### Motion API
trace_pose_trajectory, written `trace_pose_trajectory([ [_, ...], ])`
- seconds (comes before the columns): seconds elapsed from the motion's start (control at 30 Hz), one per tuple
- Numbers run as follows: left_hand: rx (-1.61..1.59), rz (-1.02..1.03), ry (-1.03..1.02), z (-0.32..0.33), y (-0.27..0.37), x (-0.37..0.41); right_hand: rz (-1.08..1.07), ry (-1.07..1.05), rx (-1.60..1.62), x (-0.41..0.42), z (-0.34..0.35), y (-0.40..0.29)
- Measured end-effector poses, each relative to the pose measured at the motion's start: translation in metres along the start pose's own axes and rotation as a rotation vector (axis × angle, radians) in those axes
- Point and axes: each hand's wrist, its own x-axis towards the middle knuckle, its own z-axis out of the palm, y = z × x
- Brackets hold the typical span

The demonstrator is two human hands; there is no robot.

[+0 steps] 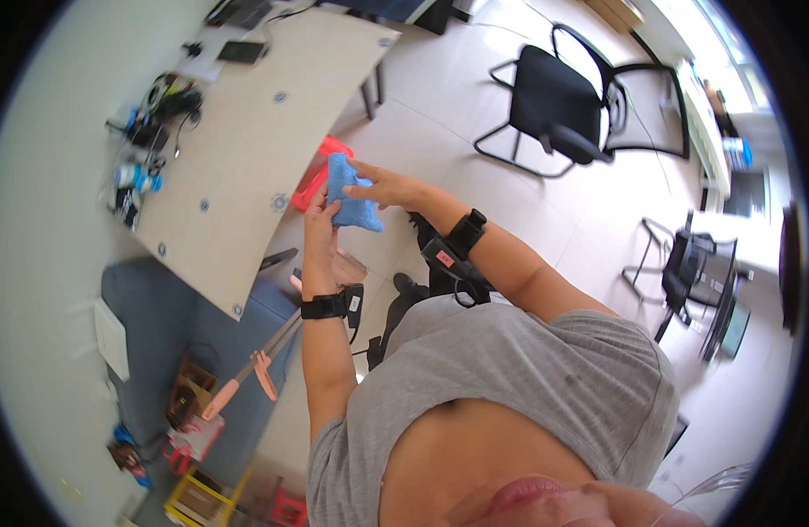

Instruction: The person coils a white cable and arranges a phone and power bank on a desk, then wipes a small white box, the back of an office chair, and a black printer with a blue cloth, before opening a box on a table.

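A folded light-blue cloth [351, 205], fluffy like a towel, is held in front of me just off the table's edge. My left hand [322, 214] grips its near-left side, with the thumb on top and the other fingers partly hidden beneath. Over the cloth's upper face lies my right hand [381, 188], fingers spread and fingertips touching the fabric. Both wrists carry black straps with small devices, the left one [328, 305] and the right one [453, 247].
Left of my hands stands a pale table [246, 151] with cables, a blue-capped bottle [137, 178] and a dark flat device [241, 52]. A red plastic stool [315, 174] is partly under it. Beyond are a black chair [556, 99], a blue sofa [226, 329] and a pink-handled pole [221, 398].
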Motion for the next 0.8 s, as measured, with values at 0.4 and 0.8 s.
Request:
trace_pose_trajectory([
  [0.4,-0.028,-0.197,-0.323,0.212,-0.065,0.028,-0.177,0.721,0.604,-0.073,-0.194,0.128],
  [0.8,-0.050,-0.443,0.022,0.338,-0.229,0.136,0.227,1.706,-0.026,-0.167,-0.514,0.350],
])
